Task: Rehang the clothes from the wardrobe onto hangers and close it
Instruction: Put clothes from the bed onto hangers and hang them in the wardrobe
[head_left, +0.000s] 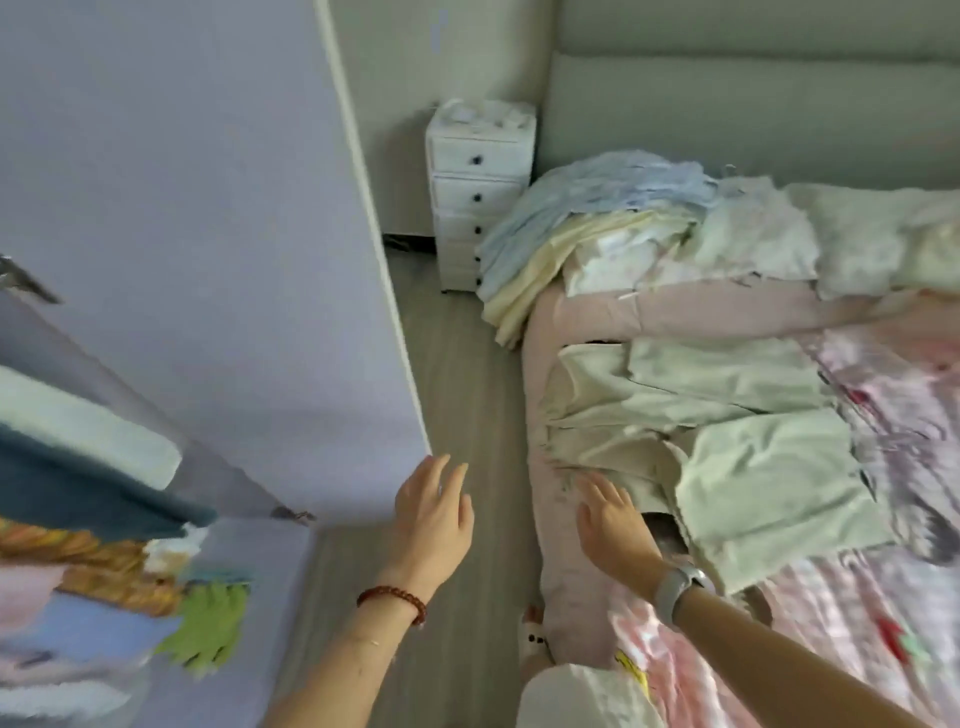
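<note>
Far left: folded textiles (78, 467) stacked on wardrobe shelves, blurred. Wardrobe door (208, 234) stands open, lavender, its free edge just above the left hand (431, 514). Left hand: fingers straight, loosely spread, holding nothing, over the wood floor (462, 389); bead bracelet (393, 603) at the wrist. Right hand (613, 525): fingers extended, empty, at the bed (566, 582) edge beside a pale green garment (727, 441). More clothes (597, 223) piled near the headboard; white drawer unit (478, 192) behind.

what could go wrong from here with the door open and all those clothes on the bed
1. The open wardrobe door stands close beside the left hand; turning back with a garment, an arm may knock its edge.
2. The blue and yellow clothes hang over the bed corner and may slide to the floor.
</note>
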